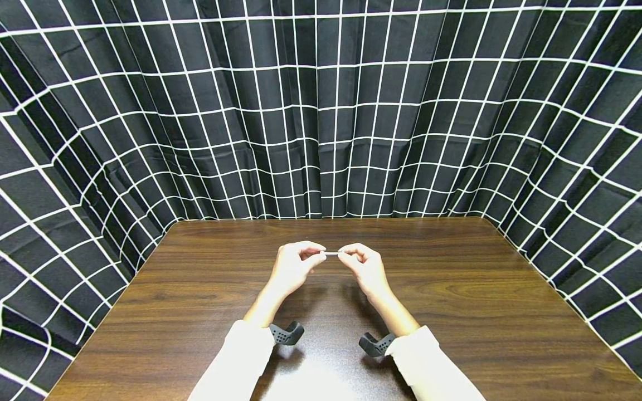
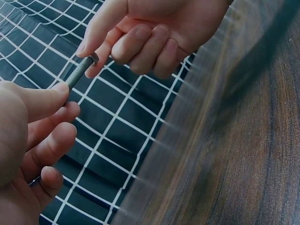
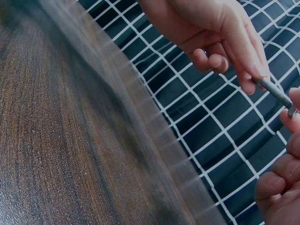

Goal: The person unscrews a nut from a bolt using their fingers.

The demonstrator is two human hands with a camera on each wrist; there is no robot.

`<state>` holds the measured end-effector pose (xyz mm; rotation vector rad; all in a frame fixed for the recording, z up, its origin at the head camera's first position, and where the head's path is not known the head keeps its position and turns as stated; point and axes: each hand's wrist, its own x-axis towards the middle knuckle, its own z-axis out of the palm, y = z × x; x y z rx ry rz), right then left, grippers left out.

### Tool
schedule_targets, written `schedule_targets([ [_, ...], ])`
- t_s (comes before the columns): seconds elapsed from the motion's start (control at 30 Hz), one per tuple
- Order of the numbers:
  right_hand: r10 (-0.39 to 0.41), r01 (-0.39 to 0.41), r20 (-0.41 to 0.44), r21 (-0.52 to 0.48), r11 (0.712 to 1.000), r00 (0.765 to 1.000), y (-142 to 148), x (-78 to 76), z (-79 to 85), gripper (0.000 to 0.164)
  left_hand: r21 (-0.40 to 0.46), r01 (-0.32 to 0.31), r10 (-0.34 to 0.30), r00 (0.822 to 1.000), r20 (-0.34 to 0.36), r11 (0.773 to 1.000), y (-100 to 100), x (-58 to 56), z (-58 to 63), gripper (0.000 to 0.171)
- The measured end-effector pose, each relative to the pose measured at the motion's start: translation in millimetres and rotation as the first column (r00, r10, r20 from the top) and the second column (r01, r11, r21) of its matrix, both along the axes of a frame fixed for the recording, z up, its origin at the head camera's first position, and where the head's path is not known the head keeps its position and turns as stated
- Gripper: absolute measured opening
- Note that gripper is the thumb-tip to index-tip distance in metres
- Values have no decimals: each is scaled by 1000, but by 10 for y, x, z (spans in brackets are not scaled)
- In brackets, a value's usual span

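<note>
A thin grey threaded bolt (image 2: 78, 73) spans the gap between both hands, held up above the table. My left hand (image 1: 293, 267) pinches its threaded end between thumb and fingertip, the other fingers loosely bent. At the opposite end, the thumb and finger of my right hand (image 1: 367, 273) pinch the wider end, which looks like a head or a nut (image 3: 292, 111); the fingertips partly cover it. From the head view the bolt shows only as a short pale line.
Beneath the hands is a brown wood-grain table (image 1: 200, 278), with a bright reflection near its front. A black curtain with a white grid (image 1: 331, 111) hangs behind and along both sides. Dark wrist mounts (image 1: 287, 334) sit at both white sleeves.
</note>
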<state>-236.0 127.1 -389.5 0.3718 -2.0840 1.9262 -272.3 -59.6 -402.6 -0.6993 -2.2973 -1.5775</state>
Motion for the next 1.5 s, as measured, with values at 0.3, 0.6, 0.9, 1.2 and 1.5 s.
schedule_targets([
  [0.3,24,-24,-27,-15,1000,999,7,-12,-8,22,7,-16,16,1000,-6,1000,3,-1,-5,11],
  [0.6,34,-35,-46,-12,999,998,7,-9,-8,22,15,-18,18,1000,10,1000,6,-1,-3,11],
  [0.9,59,-60,-86,-9,998,995,30,-106,-132,25,-19,-33,33,999,-3,999,-7,-5,2,12],
  [1.2,16,-15,79,-16,1000,997,12,-147,-182,21,-31,-29,29,1000,-6,999,-9,-12,-5,15],
  [1.5,-80,71,80,109,991,994,14,-210,-265,33,-15,-8,8,1000,0,1000,-9,-10,-12,14],
])
